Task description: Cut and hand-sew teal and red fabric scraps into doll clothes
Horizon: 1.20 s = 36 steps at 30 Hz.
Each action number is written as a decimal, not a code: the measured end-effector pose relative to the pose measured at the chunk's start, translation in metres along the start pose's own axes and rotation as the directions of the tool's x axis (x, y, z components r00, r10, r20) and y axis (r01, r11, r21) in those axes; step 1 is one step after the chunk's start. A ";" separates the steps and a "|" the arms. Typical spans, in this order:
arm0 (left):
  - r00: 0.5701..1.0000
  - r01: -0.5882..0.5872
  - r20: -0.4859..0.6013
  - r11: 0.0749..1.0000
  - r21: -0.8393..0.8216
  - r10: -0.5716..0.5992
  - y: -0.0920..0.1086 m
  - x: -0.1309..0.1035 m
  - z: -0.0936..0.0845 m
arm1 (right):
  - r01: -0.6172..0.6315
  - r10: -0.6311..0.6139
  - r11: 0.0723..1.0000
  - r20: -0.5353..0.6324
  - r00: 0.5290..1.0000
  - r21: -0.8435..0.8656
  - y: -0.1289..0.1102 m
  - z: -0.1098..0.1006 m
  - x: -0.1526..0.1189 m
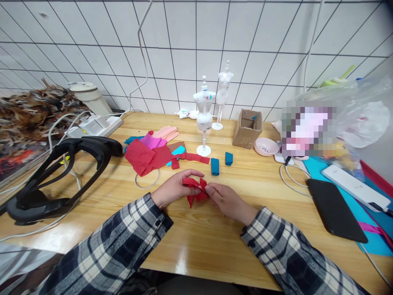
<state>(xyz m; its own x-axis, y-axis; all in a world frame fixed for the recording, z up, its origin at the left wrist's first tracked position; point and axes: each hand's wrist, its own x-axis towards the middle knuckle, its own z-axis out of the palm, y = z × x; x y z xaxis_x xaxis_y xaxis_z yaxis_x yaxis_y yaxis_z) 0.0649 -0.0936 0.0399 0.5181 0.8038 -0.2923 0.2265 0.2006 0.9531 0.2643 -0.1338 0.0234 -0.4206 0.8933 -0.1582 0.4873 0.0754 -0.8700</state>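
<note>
My left hand [175, 188] is closed on a small folded piece of red crepe paper [201, 196], its thumb across the front. Small pale specks show along the fold near the thumb. From the right, my right hand [225, 198] pinches the edge of the same piece; anything tiny between those fingertips is hidden. Just beyond the hands lie two small folded teal pieces [215, 167]. To their left, a red strip [196, 157] runs out from a pile of red, pink, magenta and blue sheets [144, 155].
Two small white mannequins [204, 104] stand at the back. Right of them are a cardboard box [248, 129] and a pink bowl [265, 146] of small bits. A black phone [336, 209] lies right, a black headset frame [64, 172] left. A white cable loop [147, 184] rests near my left hand.
</note>
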 end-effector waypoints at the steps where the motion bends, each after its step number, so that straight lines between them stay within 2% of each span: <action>1: 1.000 -0.005 0.001 1.000 0.018 0.005 0.000 0.000 0.000 | -0.005 0.005 1.000 0.004 1.000 0.006 0.000 0.000 0.000; 11: 1.000 -0.028 0.008 0.996 0.081 0.028 0.001 0.000 0.000 | -0.117 0.109 0.984 0.072 0.991 0.131 -0.003 -0.003 -0.001; 18: 1.000 -0.026 0.018 0.992 0.123 0.024 0.003 0.001 0.002 | -0.187 0.173 0.970 0.098 0.980 0.157 -0.010 -0.004 0.001; 24: 1.000 -0.012 0.016 1.000 0.005 0.012 -0.001 0.001 0.001 | -0.234 0.220 0.952 0.094 0.971 0.199 -0.006 -0.008 0.000; 36: 1.000 -0.023 -0.007 0.997 0.075 0.024 0.010 -0.004 -0.005 | -0.219 0.208 0.967 0.095 0.974 0.128 -0.005 -0.009 -0.002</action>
<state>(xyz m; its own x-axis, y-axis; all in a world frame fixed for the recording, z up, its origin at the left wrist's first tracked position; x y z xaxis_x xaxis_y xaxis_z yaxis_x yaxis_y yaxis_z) 0.0611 -0.0923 0.0512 0.5176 0.8123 -0.2687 0.2758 0.1389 0.9511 0.2693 -0.1317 0.0324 -0.3810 0.8432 -0.3792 0.4652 -0.1796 -0.8668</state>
